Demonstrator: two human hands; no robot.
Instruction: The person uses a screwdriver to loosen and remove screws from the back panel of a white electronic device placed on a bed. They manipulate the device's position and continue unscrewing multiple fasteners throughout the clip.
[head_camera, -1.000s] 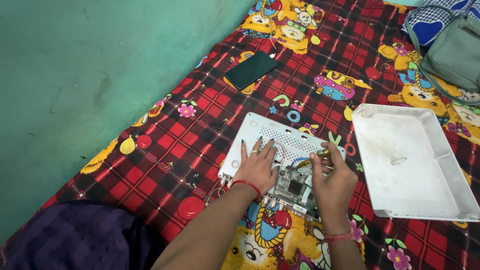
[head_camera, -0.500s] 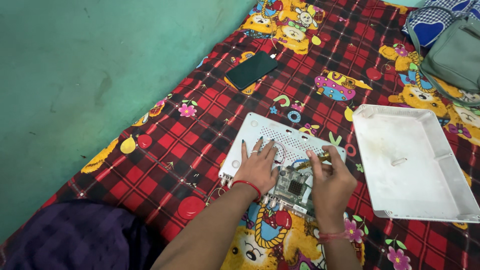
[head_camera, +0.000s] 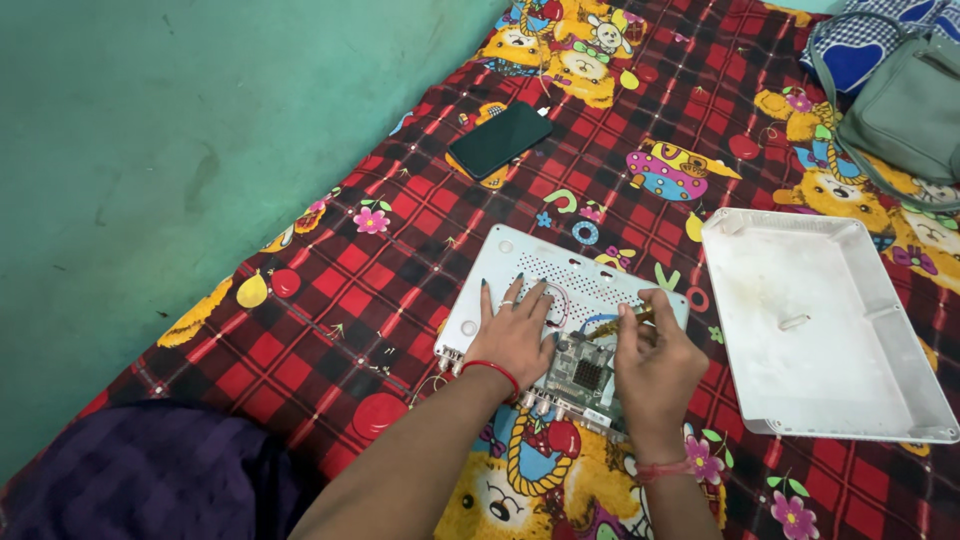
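A white open device case (head_camera: 520, 265) lies on the red checked blanket, with a green circuit board (head_camera: 583, 375) and thin wires inside it. My left hand (head_camera: 515, 335) rests flat on the case's left part, fingers spread, a red bangle on the wrist. My right hand (head_camera: 655, 360) is curled over the board's right side and pinches a thin yellowish tool (head_camera: 632, 320) that points at the wires. The board's near edge shows a row of connectors.
The case's white lid (head_camera: 820, 320) lies upside down to the right. A dark phone (head_camera: 498, 140) lies further up the blanket. A grey-green bag (head_camera: 910, 110) sits at the top right. Green floor (head_camera: 150, 150) runs along the left; my knee in dark cloth (head_camera: 140, 480) is bottom left.
My right hand has shifted slightly toward the case's middle and now holds the thin tool over the wires. My left hand stays pressed on the case.
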